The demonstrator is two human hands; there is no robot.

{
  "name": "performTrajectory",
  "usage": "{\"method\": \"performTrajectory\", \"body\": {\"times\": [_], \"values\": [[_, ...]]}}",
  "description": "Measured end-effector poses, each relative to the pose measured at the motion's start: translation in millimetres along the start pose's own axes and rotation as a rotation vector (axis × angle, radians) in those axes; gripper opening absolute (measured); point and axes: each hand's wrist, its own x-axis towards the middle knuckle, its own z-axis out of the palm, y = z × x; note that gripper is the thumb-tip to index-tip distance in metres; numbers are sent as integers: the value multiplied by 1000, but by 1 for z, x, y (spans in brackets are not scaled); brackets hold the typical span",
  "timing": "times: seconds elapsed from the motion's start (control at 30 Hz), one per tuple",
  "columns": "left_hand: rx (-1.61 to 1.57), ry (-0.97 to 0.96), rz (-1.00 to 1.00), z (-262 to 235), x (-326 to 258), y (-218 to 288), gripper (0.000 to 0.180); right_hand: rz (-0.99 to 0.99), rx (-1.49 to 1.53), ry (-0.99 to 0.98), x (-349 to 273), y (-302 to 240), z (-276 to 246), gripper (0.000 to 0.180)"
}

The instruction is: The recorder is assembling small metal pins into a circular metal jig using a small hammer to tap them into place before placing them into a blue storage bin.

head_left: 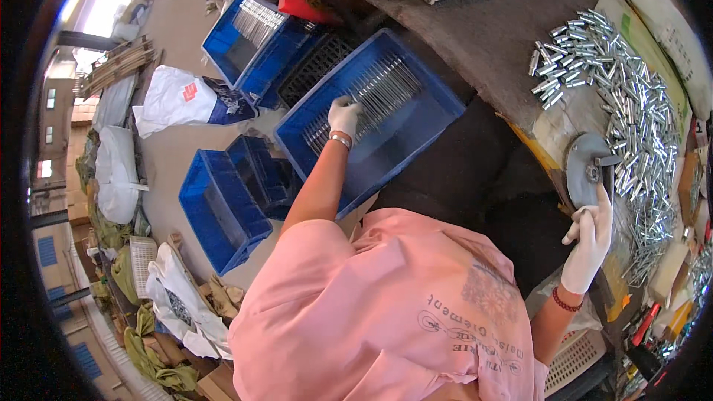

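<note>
While the left hand (344, 118) is at the rods (386, 90), the right hand (590, 232) meets the disc (581, 167).
Rods look stiff, slick; pinch mid-length. Left fingers (354, 108) curled, right index (602, 197) straight; holds unclear.

Strong white daylight enters at ten o'clock, where the bright opening (111, 0) is overexposed. Small glints appear on the metal tubes (639, 126) toward three o'clock. The black trousers (475, 171) lose detail in shadow. Edges bend near the dark fisheye rim.
</note>
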Motion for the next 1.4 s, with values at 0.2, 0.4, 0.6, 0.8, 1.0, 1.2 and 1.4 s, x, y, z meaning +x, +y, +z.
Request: {"method": "performTrajectory", "body": {"times": [0.2,0.4,0.6,0.8,1.0,1.2,1.4], "values": [[306,-36,41,31,64,-39,55,12,-35,47,2,2,-1,52],[605,209,253,-9,90,-70,50,17,89,-39,1,4,-2,51],[-137,77,864,57,-90,196,12,150,134,-6,-6,1,-9,45],[185,-395,1488,120,-212,306,22,151,121,-73,-10,-2,-17,37],[449,-490,1624,156,-227,312,12,28,14,-75,-36,-7,-38,28],[478,-537,1680,156,-231,312,12,-346,-815,564,-21,20,-114,12],[205,-772,1672,148,-273,313,13,-374,-1218,450,32,49,-162,7]]}}
